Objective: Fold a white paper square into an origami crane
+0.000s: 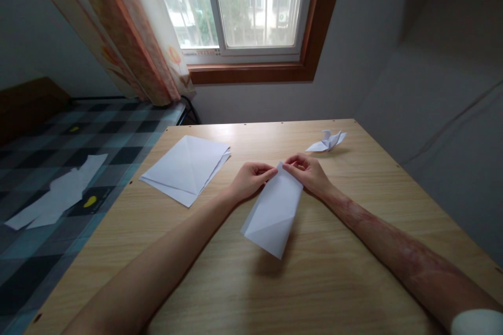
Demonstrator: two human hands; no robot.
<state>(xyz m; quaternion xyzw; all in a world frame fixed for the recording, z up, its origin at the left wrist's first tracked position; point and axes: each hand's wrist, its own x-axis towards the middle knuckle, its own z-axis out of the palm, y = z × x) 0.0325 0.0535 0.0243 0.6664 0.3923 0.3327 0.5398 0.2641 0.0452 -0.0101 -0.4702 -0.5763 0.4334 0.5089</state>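
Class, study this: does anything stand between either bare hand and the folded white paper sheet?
Nothing visible does: the bare left hand and bare right hand both pinch the folded white sheet at its far end. The white paper bird lies apart.

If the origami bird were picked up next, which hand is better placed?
Probably the right hand: it is nearer the origami bird, which sits beyond it; the left hand is farther off, toward the paper stack. Both pinch the folded sheet, so the right would have to let go first.
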